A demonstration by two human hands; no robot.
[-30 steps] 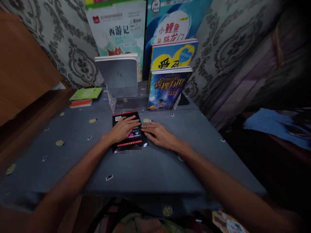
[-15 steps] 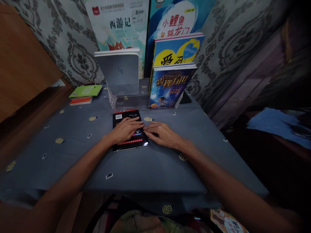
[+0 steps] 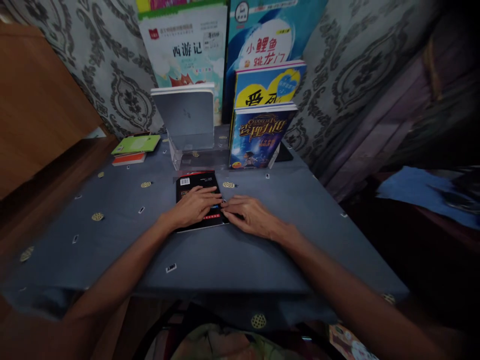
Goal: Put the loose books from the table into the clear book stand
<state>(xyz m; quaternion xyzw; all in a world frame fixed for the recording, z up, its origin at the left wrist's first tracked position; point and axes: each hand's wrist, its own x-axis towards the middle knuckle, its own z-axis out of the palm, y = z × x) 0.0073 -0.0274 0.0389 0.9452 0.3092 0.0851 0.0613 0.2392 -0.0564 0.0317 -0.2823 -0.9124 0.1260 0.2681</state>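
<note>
A black paperback book with a white barcode and a red strip lies on the cloth-covered table, back cover up. My left hand rests flat across its middle, fingers stretched out toward the right edge and hiding part of the cover. At that right edge, my right hand has its thumb and fingers drawn together in a pinch on the book's side. The fingertips of both hands nearly meet there.
Behind the book stands a clear acrylic holder with a grey-backed book. Right of it, a blue book and several others stand upright. A small stack with a green book lies at the far left. The table's front edge is near me.
The head view has tilted up slightly, showing more of the tall books. My left hand has shifted a little toward the book's near side. The right hand stays at the right edge.
</note>
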